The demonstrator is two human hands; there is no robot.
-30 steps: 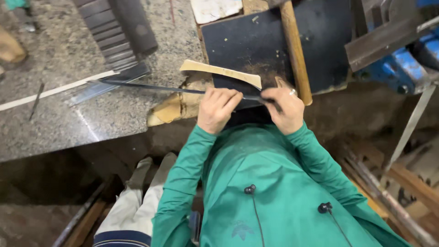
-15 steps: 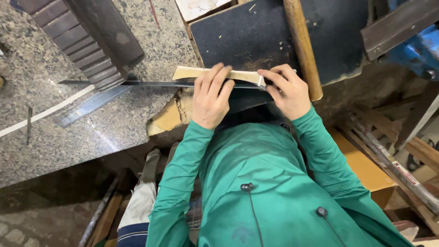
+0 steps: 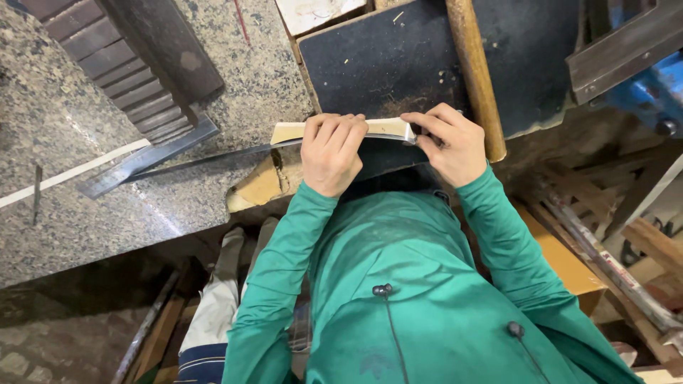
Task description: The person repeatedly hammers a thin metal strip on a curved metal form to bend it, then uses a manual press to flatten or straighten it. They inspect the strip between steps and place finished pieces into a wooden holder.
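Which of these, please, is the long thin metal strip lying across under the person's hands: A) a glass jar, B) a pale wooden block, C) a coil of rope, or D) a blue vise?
B: the left hand and right hand press the metal strip onto a pale wooden block at the edge of the dark board.

The tabletop [image 3: 107,213] is speckled grey granite. The sleeves [image 3: 284,256] are plain bright green. A pale cream wood strip [image 3: 288,131] lies against a dark grey metal blade [image 3: 206,158]. The board [image 3: 398,64] is black, the handle [image 3: 473,64] warm brown, the vise [image 3: 654,92] blue.
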